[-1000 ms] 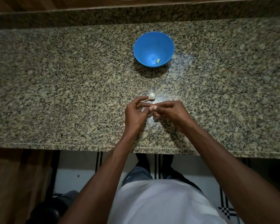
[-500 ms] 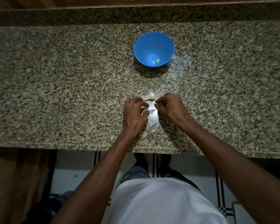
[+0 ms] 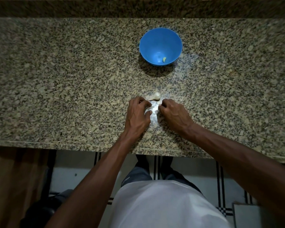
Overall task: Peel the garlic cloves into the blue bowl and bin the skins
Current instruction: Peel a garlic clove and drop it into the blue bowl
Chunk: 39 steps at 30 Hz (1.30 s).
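Observation:
The blue bowl (image 3: 160,38) stands on the granite counter (image 3: 56,79), beyond my hands, with one small yellowish peeled clove (image 3: 164,59) inside it. A pale unpeeled garlic piece (image 3: 155,97) lies on the counter just past my fingertips. My left hand (image 3: 137,116) is curled, and its thumb and fingers pinch a small pale garlic piece (image 3: 148,110). My right hand (image 3: 174,115) is curled too, its fingertips pinching at a pale scrap of skin (image 3: 156,111). A narrow gap with glare on the stone separates the two hands.
The counter's front edge (image 3: 89,144) runs just below my wrists, with tiled floor and my legs beneath it. A raised granite back ledge (image 3: 138,9) borders the far side. No bin is in view.
My hands were joined on one piece, then pulled apart and dropped lower onto the counter. They now sit side by side just below the loose garlic piece.

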Each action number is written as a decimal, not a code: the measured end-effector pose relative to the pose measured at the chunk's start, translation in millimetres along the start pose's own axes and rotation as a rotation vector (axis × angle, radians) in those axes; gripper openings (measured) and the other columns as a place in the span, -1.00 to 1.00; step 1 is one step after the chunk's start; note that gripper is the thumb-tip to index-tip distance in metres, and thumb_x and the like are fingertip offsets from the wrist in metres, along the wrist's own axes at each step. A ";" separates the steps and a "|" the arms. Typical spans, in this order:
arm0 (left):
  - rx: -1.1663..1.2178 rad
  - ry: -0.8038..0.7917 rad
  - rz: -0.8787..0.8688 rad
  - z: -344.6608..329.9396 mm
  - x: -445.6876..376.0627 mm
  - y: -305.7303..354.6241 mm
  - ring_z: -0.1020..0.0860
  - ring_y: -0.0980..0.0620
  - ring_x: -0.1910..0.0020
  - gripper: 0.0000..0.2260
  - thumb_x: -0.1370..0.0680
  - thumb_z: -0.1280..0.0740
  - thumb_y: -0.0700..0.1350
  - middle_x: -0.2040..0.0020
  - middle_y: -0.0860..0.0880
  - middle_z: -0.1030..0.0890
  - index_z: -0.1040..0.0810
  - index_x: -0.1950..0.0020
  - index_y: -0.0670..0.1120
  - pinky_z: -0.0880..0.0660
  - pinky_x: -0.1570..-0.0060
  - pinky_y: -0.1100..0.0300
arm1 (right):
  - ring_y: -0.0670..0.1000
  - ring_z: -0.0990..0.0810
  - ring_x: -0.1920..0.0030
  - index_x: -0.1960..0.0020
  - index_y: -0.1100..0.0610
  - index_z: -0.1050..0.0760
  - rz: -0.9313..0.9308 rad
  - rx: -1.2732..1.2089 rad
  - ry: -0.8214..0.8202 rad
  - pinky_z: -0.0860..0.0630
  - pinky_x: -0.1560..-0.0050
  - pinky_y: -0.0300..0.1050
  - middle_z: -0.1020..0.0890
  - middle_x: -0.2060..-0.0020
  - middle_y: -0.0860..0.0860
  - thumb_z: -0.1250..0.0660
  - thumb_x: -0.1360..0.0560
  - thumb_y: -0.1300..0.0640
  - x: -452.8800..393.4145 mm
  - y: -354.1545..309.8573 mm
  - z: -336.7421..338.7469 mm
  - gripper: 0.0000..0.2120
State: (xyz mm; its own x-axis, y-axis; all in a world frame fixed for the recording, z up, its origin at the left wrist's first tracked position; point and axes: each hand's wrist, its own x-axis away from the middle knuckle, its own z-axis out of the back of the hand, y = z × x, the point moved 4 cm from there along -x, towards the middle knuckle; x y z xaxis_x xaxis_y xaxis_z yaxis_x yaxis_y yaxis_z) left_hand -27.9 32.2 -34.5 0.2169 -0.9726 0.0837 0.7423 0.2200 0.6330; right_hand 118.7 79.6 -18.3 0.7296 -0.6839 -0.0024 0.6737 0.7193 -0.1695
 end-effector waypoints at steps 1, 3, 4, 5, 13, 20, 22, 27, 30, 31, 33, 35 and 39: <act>0.002 0.004 -0.005 -0.3 -0.4 -0.6 -0.40 -0.01 -0.27 -0.79 -0.56 -0.47 -0.15 -0.20 -0.01 -0.48 -0.64 -0.19 -0.11 -0.56 -0.22 -0.01 | 0.18 -0.60 0.24 0.10 0.34 -0.60 0.018 0.010 -0.006 -0.55 0.46 0.01 -0.60 0.15 0.23 -0.49 -0.44 0.40 -0.7 -0.6 0.4 -0.92; 0.007 0.008 -0.008 -1.1 -1.1 -0.9 -0.39 -0.01 -0.26 -0.79 -0.55 -0.47 -0.16 -0.19 -0.01 -0.47 -0.63 -0.18 -0.11 -0.58 -0.19 -0.01 | 0.20 -0.61 0.22 0.11 0.36 -0.59 0.038 0.024 -0.026 -0.55 0.48 0.02 -0.62 0.09 0.27 -0.48 -0.44 0.40 -2.3 -2.7 0.4 -0.92; 0.010 0.009 -0.008 -1.1 -1.8 -0.7 -0.39 -0.01 -0.27 -0.79 -0.55 -0.46 -0.16 -0.19 -0.01 -0.47 -0.63 -0.18 -0.11 -0.59 -0.18 -0.01 | 0.21 -0.61 0.21 0.10 0.36 -0.59 0.040 0.035 -0.041 -0.57 0.46 0.04 -0.62 0.06 0.28 -0.48 -0.45 0.39 -3.8 -3.8 -0.4 -0.93; 0.012 0.007 -0.006 -1.0 -2.2 -0.2 -0.39 0.00 -0.27 -0.79 -0.55 -0.46 -0.17 -0.19 0.00 -0.47 -0.63 -0.18 -0.11 -0.59 -0.18 0.00 | 0.20 -0.61 0.20 0.10 0.37 -0.60 0.037 0.043 -0.061 -0.58 0.45 0.06 -0.62 0.05 0.28 -0.48 -0.46 0.38 -5.0 -5.5 -0.9 -0.93; -0.019 -0.038 0.026 4.2 -5.1 5.4 -0.37 0.06 -0.23 -0.79 -0.54 -0.46 -0.21 -0.15 0.05 -0.47 -0.64 -0.17 -0.10 -0.48 -0.20 0.16 | 0.19 -0.62 0.20 0.09 0.38 -0.60 0.026 0.041 -0.089 -0.64 0.33 0.11 -0.63 0.06 0.30 -0.46 -0.50 0.37 -10.1 -10.6 3.7 -0.93; 0.341 -0.033 0.153 5.0 -3.0 15.1 -0.63 0.08 -0.02 -0.75 -0.52 -0.50 -0.24 -0.06 0.02 -0.67 -0.67 -0.20 -0.12 -0.60 0.00 0.34 | 0.10 -0.71 0.27 0.11 0.18 -0.72 -0.374 -0.518 -0.049 -0.69 0.19 0.05 -0.71 0.26 0.09 -0.43 -0.53 0.33 -18.9 23.6 16.3 -0.88; 0.500 -0.025 0.203 5.5 -4.3 17.6 -0.67 0.11 0.03 -0.73 -0.50 -0.52 -0.26 0.00 0.03 -0.71 -0.70 -0.18 -0.08 -0.59 0.10 0.39 | 0.05 -0.77 0.22 -0.01 0.22 -0.74 -0.619 -0.954 -0.005 -0.74 0.08 0.05 -0.76 0.20 0.11 -0.49 -0.54 0.31 -11.8 37.2 15.5 -0.92; 0.632 -0.004 0.202 6.6 -8.2 21.2 -0.70 0.14 -0.03 -0.80 -0.53 -0.51 -0.21 -0.03 0.02 -0.75 -0.73 -0.14 -0.12 -0.65 -0.02 0.23 | 0.12 -0.79 0.11 -0.10 0.28 -0.71 -0.703 -1.293 -0.001 -0.71 -0.07 0.08 -0.77 0.13 0.16 -0.51 -0.54 0.28 -0.3 30.6 19.0 -0.84; 0.632 0.015 0.195 9.7 -8.6 22.2 -0.70 0.18 0.03 -0.84 -0.53 -0.51 -0.20 0.02 0.03 -0.74 -0.75 -0.10 -0.14 -0.59 0.08 0.37 | 0.07 -0.78 0.16 -0.07 0.22 -0.72 -0.677 -1.213 0.019 -0.73 -0.02 0.07 -0.78 0.16 0.12 -0.52 -0.53 0.24 0.5 27.1 21.7 -0.87; 0.634 0.013 0.200 9.8 -9.3 21.1 -0.70 0.19 0.05 -0.85 -0.53 -0.52 -0.20 0.03 0.03 -0.74 -0.75 -0.09 -0.14 -0.58 0.11 0.38 | 0.06 -0.78 0.18 -0.06 0.20 -0.72 -0.681 -1.183 0.030 -0.73 -0.01 0.08 -0.77 0.18 0.11 -0.53 -0.53 0.23 0.9 26.4 21.1 -0.88; 0.648 0.016 0.202 10.7 -9.7 20.1 -0.71 0.16 0.07 -0.86 -0.51 -0.55 -0.19 0.07 0.02 -0.75 -0.76 -0.06 -0.15 -0.61 0.10 0.34 | 0.05 -0.78 0.21 -0.06 0.21 -0.73 -0.684 -1.157 0.060 -0.74 0.02 0.10 -0.77 0.20 0.10 -0.54 -0.52 0.21 1.1 23.6 20.0 -0.86; 0.664 0.035 0.208 11.6 -10.3 19.6 -0.73 0.10 0.07 -0.85 -0.49 -0.57 -0.17 0.09 -0.01 -0.76 -0.76 -0.03 -0.17 -0.65 0.07 0.25 | 0.02 -0.78 0.24 -0.09 0.22 -0.73 -0.683 -1.131 0.088 -0.74 0.06 0.09 -0.77 0.21 0.08 -0.55 -0.52 0.19 -0.1 20.0 20.3 -0.83; 0.699 0.056 0.230 12.4 -10.3 17.7 -0.74 0.03 0.09 -0.84 -0.47 -0.58 -0.20 0.11 -0.05 -0.76 -0.75 -0.02 -0.21 -0.68 0.05 0.14 | -0.05 -0.75 0.30 -0.14 0.19 -0.72 -0.618 -0.923 0.167 -0.73 0.24 0.01 -0.77 0.20 0.04 -0.49 -0.56 0.21 -3.4 8.3 25.2 -0.84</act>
State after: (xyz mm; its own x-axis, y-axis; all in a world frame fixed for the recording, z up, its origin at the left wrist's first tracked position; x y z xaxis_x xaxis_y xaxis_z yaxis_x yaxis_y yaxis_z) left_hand -24.8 45.2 -14.7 0.3644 -0.8981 0.2463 0.1004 0.3008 0.9484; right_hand 124.8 91.0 5.1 0.2292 -0.9494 0.2146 0.5186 -0.0675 -0.8523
